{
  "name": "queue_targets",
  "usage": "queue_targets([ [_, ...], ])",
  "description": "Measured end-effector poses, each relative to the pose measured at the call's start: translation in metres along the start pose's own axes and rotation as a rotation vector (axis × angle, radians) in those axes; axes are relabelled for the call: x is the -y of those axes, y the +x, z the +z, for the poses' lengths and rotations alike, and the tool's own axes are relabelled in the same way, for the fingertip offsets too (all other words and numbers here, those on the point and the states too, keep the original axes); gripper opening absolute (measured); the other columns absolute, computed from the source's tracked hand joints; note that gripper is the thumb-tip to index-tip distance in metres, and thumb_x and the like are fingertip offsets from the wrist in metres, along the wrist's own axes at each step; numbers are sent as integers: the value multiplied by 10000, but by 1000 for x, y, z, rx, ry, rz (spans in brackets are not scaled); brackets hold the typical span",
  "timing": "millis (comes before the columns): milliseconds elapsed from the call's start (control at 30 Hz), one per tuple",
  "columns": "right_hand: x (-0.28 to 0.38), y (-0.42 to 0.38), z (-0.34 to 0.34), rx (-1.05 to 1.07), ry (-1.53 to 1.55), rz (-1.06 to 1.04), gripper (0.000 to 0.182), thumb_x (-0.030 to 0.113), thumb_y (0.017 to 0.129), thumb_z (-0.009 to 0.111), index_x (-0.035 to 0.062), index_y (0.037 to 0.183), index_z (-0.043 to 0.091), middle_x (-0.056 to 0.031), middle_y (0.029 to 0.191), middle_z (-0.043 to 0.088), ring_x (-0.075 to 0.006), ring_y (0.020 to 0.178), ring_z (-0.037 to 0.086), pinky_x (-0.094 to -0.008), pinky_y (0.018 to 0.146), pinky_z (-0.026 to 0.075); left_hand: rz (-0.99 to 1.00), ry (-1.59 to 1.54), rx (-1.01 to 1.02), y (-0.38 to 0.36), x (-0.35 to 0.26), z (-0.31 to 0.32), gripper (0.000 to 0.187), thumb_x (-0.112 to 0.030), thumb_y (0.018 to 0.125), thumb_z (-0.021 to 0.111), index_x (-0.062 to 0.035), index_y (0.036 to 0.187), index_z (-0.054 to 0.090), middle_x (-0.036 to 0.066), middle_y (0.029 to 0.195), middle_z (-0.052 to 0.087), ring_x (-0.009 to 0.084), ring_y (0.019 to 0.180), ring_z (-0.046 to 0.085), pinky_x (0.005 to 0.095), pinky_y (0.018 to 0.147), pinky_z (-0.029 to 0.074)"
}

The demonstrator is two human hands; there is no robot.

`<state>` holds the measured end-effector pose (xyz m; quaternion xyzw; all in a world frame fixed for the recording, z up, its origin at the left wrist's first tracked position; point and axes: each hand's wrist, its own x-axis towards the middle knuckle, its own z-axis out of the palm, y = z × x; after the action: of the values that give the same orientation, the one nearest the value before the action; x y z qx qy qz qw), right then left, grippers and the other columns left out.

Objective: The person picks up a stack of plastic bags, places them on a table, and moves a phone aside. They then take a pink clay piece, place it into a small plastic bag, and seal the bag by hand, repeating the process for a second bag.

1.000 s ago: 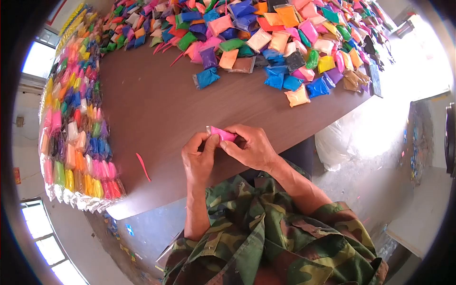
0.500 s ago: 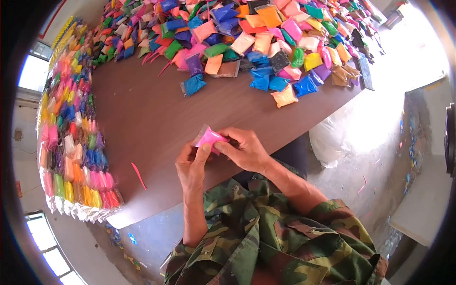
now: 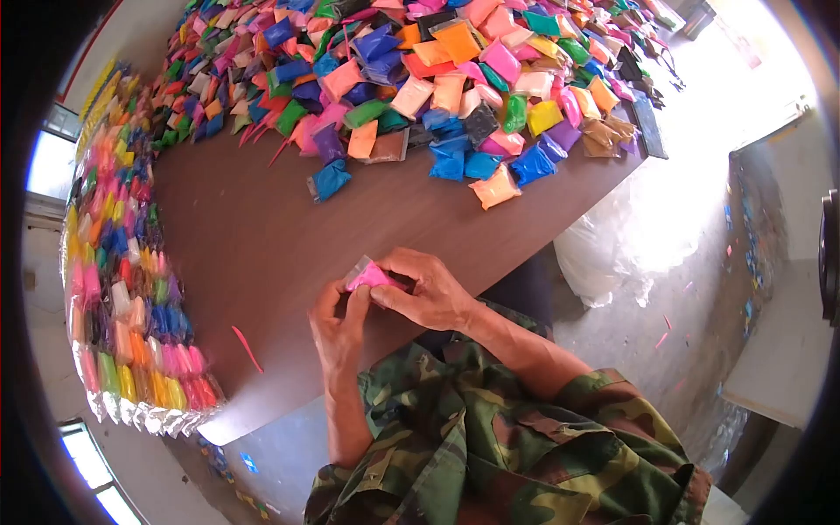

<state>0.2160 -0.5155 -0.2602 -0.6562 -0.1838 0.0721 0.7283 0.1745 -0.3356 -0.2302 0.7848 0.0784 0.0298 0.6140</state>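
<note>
Grip: a small bright-pink packet in clear plastic film (image 3: 368,276) is pinched from both sides, near the centre of the frame, between thumb and fingers of the left hand (image 3: 337,317) and of the right hand (image 3: 426,293). The packet is held above the brown wood-look bench (image 3: 254,236); its clear edge points to the upper left. The far fingertips are partly hidden.

Change: half a second ago a broad pink face was shown; now less of it is visible and the packet appears folded or squeezed. Neither hold has been released, so handling is judged to be still under way. The whole scene has shifted down and left, probably through head movement.

Surroundings: a thin curved pinkish-red strip (image 3: 247,349) is seen on the bench, lower left of the hands. A heap of multicoloured film-wrapped packets (image 3: 455,44) is spread across the top of the frame. Rows of multicoloured clear-wrapped packs (image 3: 131,297) are stacked along the left edge.
</note>
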Motion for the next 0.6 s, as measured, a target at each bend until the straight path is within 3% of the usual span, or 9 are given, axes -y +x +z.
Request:
queue_targets([
  [167,-1,-2,-3,-46,45,39,237,112,983,748,23,1202,733,-61,969,655,-133,874,632,-318,739,527,-58,-424,27,-5,12,11,274,-183,1010,740,40,1167,715,49,1020,736,112,914,659,287,817,529],
  [367,-8,-1,-1,-89,229,78,227,149,994,762,17,1179,746,-44,988,656,-116,903,631,-303,754,530,-22,-193,-20,-5,9,19,340,-236,1015,741,23,1234,712,46,1035,735,116,933,663,280,869,526],
  [600,-14,3,0,-148,172,31,234,180,1028,724,-2,1173,744,-23,1003,674,-91,861,631,-270,750,510,-32,-118,-64,-1,12,27,258,-218,1035,718,17,1141,737,22,922,715,98,838,637,260,769,502],
])
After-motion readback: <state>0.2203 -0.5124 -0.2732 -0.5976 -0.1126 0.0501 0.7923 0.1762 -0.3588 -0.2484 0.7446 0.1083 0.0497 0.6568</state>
